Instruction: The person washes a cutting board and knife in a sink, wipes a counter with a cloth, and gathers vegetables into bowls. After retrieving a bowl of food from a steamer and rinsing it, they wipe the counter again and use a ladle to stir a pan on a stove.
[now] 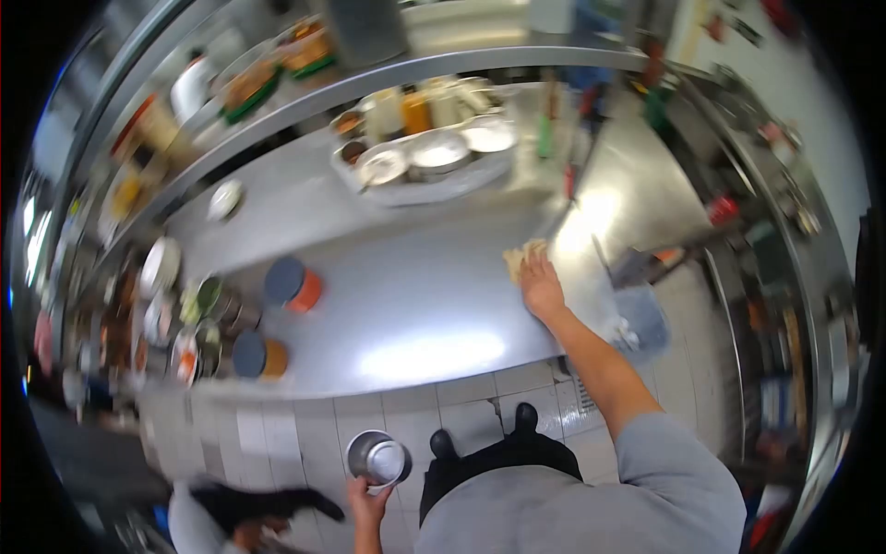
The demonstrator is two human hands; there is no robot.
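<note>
On the steel counter (406, 277), near its right end, my right hand (540, 282) presses down on a pale yellowish cloth (515, 262), its fingers over the cloth. My left hand (367, 499) is low, in front of the counter, and grips the rim of a round metal pot (377, 458) held over the floor. The inside of the pot shows from above, with a bright round bottom. On the left part of the counter are a red container with a dark lid (293, 283) and an orange container with a dark lid (259, 355).
A tray (420, 192) of bowls and bottles sits at the counter's back, under a shelf (369, 85). Bowls and tins crowd the left end. A translucent bin (643, 323) stands beyond the right edge. Another person (198, 522) is at the lower left.
</note>
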